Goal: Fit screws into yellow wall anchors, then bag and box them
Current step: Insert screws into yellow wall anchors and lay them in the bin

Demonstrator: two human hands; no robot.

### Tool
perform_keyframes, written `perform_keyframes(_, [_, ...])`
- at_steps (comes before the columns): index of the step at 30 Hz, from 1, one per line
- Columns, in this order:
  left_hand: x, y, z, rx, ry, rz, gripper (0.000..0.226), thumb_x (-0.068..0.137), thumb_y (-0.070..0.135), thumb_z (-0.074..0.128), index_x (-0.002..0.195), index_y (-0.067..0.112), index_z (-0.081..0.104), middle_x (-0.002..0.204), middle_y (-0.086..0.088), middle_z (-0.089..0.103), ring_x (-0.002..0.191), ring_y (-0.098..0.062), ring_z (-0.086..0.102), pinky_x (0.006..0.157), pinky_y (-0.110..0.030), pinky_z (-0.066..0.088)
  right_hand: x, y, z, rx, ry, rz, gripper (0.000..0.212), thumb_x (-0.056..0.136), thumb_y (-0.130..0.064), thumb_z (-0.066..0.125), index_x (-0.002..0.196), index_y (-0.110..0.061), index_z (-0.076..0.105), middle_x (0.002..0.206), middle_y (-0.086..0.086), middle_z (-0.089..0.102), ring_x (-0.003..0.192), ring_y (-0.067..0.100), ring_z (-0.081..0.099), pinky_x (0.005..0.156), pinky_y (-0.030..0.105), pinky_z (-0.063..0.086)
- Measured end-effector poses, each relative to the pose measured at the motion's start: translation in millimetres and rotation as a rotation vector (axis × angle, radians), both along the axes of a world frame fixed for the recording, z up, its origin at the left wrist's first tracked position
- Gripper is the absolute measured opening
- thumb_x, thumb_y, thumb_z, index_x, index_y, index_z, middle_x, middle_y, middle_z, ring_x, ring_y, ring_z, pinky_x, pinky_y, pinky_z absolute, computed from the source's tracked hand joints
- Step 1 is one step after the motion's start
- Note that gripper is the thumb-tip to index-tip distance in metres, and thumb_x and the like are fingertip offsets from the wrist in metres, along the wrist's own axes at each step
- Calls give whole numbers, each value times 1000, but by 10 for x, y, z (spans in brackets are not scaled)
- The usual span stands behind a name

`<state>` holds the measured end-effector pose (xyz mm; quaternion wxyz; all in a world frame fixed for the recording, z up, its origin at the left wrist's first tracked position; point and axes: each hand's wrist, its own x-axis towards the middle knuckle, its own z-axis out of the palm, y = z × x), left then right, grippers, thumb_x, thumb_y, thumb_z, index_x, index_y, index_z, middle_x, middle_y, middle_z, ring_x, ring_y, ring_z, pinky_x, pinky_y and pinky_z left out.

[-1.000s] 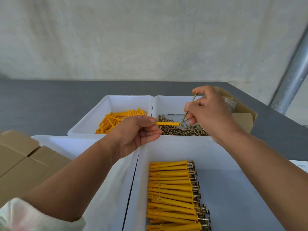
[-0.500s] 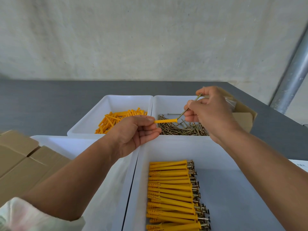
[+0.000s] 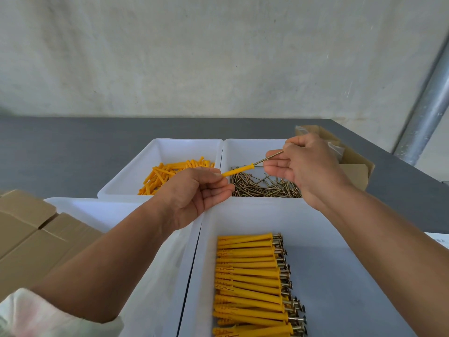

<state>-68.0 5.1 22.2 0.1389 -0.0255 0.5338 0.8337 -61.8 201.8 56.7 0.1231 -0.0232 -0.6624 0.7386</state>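
Observation:
My left hand (image 3: 194, 195) pinches a yellow wall anchor (image 3: 238, 170) by its near end, holding it over the screw bin. My right hand (image 3: 306, 166) pinches a brass screw (image 3: 268, 158) whose tip sits in the anchor's open end. Loose yellow anchors (image 3: 170, 175) lie in the far left white bin (image 3: 160, 152). Loose screws (image 3: 262, 187) fill the far right white bin (image 3: 243, 149). Several fitted anchors with screw heads (image 3: 250, 276) are stacked in the near right white bin (image 3: 340, 276).
A closed cardboard box (image 3: 29, 237) sits at the near left, beside a near left white bin (image 3: 97, 210). An open cardboard box with clear bags (image 3: 352, 164) stands behind my right hand. A metal pole (image 3: 427, 103) rises at the right, past the grey table (image 3: 60, 152).
My right hand turned the screw from steep to nearly in line with the anchor and brought its tip into the anchor's end. My left hand tilted the anchor slightly upward.

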Motion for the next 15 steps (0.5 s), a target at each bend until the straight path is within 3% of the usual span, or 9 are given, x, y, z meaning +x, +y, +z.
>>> perform_keyframes(10, [-3, -8, -8, 2, 17, -10, 9, 89, -5, 55, 88, 0, 62, 72, -16, 71, 76, -30, 74, 61, -33, 60, 16, 2, 18, -58, -50, 12, 20, 103, -3, 40, 120, 0, 48, 88, 16, 67, 69, 21, 72, 56, 25, 59])
perform_keyframes(15, [7, -3, -7, -7, 41, -19, 10, 89, -5, 55, 86, 3, 62, 72, -15, 71, 76, -29, 74, 62, -32, 60, 10, 7, 9, -94, -78, 18, 14, 102, -1, 40, 113, -1, 47, 87, 18, 67, 65, 20, 71, 55, 25, 59])
